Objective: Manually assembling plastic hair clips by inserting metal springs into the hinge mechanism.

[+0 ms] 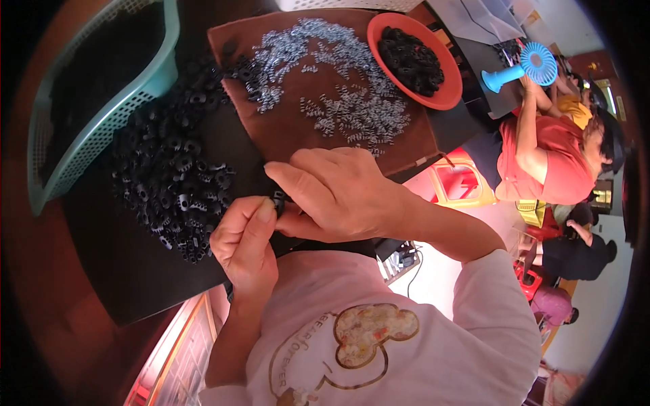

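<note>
Close in front of my body, both hands meet over a small black plastic part (278, 197). My left hand (246, 240) is closed, pinching this part between thumb and fingertips. Bent over it from the right, my right hand (349, 193) has its fingers curled in against the part's other side; whatever lies in its fingertips is hidden. A heap of similar black plastic parts (177, 183) lies left of my hands. Beyond them, many small silvery coil springs (359, 116) are scattered on a brown cloth (274, 132).
A teal plastic basket (150, 95) with dark contents stands at the far left. An orange-red bowl (443, 101) of black parts sits at the cloth's far right corner. Rightward are a red stool (460, 186), a blue handheld fan (538, 64) and a person in a red shirt (548, 155).
</note>
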A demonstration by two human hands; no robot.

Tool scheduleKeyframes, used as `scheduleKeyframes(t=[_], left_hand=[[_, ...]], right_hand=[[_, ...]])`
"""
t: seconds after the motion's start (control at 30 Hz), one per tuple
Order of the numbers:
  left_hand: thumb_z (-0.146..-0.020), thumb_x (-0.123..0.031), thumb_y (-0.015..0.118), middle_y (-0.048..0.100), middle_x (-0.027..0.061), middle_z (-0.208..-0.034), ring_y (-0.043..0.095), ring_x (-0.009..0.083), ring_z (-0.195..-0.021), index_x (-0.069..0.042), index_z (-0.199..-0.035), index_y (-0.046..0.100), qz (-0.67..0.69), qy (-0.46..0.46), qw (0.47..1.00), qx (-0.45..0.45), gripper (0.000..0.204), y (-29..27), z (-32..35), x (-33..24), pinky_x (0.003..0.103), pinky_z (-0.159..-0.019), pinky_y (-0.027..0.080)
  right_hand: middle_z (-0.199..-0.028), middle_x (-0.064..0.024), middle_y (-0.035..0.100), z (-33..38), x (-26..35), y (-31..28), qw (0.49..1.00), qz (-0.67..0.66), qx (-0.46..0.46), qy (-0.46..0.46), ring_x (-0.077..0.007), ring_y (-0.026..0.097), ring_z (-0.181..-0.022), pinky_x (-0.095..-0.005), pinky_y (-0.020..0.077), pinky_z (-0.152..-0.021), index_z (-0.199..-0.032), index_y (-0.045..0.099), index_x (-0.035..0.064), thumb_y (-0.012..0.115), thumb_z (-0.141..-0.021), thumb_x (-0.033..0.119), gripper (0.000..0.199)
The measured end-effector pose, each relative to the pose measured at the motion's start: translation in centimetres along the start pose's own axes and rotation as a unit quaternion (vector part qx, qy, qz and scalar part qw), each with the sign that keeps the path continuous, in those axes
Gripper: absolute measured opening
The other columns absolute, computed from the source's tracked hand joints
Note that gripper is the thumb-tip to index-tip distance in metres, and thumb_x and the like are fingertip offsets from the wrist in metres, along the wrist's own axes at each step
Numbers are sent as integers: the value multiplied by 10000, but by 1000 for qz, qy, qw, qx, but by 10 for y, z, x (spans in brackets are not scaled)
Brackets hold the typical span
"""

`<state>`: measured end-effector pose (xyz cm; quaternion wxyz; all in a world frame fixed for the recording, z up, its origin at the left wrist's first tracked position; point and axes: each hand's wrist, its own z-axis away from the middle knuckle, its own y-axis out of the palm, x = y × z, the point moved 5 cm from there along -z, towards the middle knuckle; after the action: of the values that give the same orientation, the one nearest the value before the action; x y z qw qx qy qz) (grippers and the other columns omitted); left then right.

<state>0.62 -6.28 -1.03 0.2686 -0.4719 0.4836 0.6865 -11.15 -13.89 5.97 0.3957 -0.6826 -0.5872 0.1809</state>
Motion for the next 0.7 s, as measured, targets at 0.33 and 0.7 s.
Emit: scheduleKeyframes(t=[0.33, 0.7], left_hand=[[-892, 24, 577, 601, 10, -775, 478, 48, -694, 49, -857, 643, -32, 42, 999, 13, 79, 2, 5, 1, 191, -632, 364], [-1008, -273, 520, 688, 126, -883, 623, 143, -639, 33, -969, 623, -27, 11, 996, 84, 326, 10, 3, -2, 265, -625, 506]], right_hand=[[-738, -46, 512, 16, 4, 3, 998, -30, -3, -51, -184, 561, -555, -298, 419, -436, -869, 560, 28, 733, -672, 177, 302], [-780, -102, 596, 26, -90, -89, 986, 65, -71, 135, -242, 603, -681, -329, 486, -578, -1037, 619, 18, 786, -757, 117, 341]])
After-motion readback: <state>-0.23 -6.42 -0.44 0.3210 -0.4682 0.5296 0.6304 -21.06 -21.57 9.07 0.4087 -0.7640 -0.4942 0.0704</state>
